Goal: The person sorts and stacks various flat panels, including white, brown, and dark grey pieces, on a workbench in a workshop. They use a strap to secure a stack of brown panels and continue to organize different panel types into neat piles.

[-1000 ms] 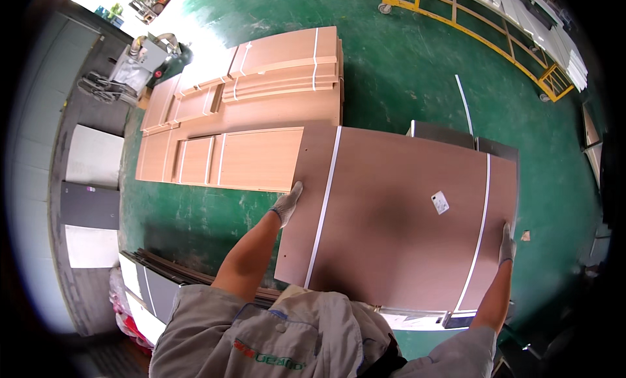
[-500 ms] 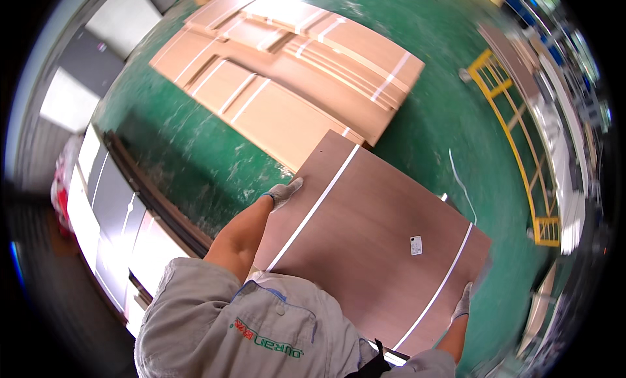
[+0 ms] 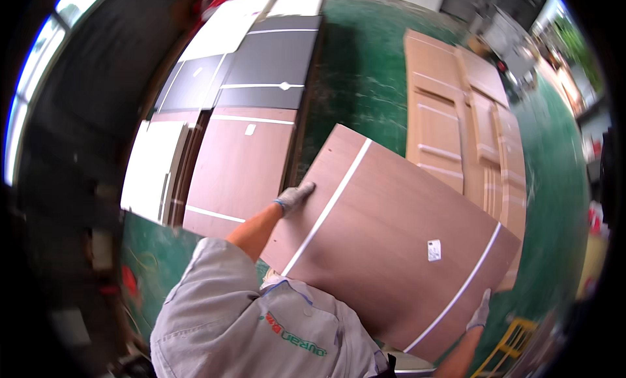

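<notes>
I carry a large brown wood-look panel [image 3: 385, 228] in front of my body, tilted, with two white straps across it and a small white label on its face. Gloved in grey, my left hand [image 3: 296, 198] grips its left edge, thumb over the top face. My right hand [image 3: 480, 313], also gloved, is closed on the opposite edge near the lower right corner. The fingers of both hands under the panel are hidden.
On the left stand stacks of panels: strapped brown ones [image 3: 241, 163], dark grey ones [image 3: 270, 58] and white ones [image 3: 151, 166]. Light-brown strapped packages [image 3: 437, 127] lie at the right. A yellow metal frame [image 3: 512, 342] stands at the lower right on the green floor [image 3: 365, 58].
I have turned to the left with the panel in both hands. The panel stacks have swung into view ahead on the left, and the light-brown packages have shifted to the right.
</notes>
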The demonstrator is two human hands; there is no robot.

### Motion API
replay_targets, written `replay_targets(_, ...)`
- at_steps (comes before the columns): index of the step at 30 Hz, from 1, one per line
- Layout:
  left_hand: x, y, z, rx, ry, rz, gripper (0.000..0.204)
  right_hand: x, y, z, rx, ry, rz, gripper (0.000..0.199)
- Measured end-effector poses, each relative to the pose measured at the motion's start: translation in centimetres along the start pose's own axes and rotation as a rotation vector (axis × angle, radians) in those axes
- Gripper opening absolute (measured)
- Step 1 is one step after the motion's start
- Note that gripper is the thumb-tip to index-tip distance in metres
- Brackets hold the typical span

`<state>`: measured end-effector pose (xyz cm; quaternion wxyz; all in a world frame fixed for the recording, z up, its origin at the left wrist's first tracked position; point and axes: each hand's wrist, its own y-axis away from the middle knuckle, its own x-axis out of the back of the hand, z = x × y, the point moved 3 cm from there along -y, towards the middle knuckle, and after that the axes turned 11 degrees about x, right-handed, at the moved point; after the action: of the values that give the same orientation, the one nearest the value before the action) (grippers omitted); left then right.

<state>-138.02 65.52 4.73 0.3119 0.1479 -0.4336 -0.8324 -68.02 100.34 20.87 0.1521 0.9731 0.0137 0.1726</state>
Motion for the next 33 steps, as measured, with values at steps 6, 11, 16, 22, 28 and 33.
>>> replay_targets(6, 22.1, 3.2, -1.0, 0.022, 0.225, 0.428, 0.082, -35.3, -15.5, -10.6, 0.17, 0.223, -0.431, 0.094)
replay_targets(11, 32.4, 9.2, -11.9, 0.178, 0.432, 0.798, 0.09, -66.5, -13.5, -17.8, 0.257, 0.47, -0.794, 0.111)
replay_targets(16, 30.3, 12.3, -23.7, 0.436, 0.741, 0.966, 0.087, -90.3, -6.6, -18.4, 0.144, 0.636, -1.22, 0.092)
replay_targets(22, 18.7, 11.8, -29.9, 0.526, 1.245, 0.91, 0.092, -109.9, -0.6, -13.7, 0.292, 1.015, -1.383, 0.074)
replay_targets(28, 13.1, 6.2, -33.6, 0.642, 1.418, 0.974, 0.089, -121.1, 6.9, -11.4, 0.458, 1.199, -1.511, 0.074)
replay_targets(33, 16.1, 2.5, -38.2, 0.7, 1.481, 1.019, 0.082, -129.7, 11.9, -8.7, 0.535, 1.151, -1.636, 0.077)
